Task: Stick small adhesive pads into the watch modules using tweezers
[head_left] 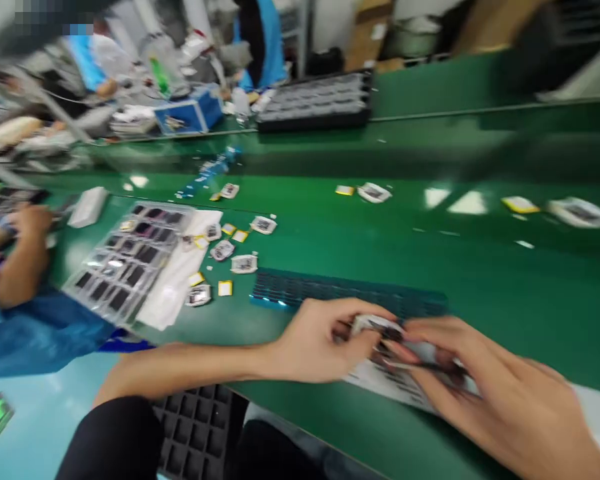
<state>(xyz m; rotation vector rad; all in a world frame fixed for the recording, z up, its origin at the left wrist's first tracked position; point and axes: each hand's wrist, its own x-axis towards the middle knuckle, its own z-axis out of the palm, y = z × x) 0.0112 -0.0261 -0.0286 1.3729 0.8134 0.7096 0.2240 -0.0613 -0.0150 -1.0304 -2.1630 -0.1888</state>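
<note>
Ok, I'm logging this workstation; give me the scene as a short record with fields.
Left hand: grips small white-rimmed part
Right hand: at that part's right end
Surface: glossy green bench
Beyond hands: long translucent blue-green plastic tray
Loose, left: white-rimmed pieces, yellow-edged white squares
Farther left: clear plastic tray of dark rectangles; co-worker's hand

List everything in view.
Held piece: one, white, between hands
White pieces: several, white, bench
Squares: several, white and yellow, bench
Ribbed tray: one, teal, beyond hands
Clear tray: one, clear, left
Sheet: one, white, left
Box: one, blue, back left
Back tray: one, dark, top
Low tray: one, black, below
Bench: one, green, centre
Clutter: uncountable, mixed, back
Co-worker's hand: one, bare, far left
Left hand: one, bare, gripping piece
Right hand: one, bare, at piece
</note>
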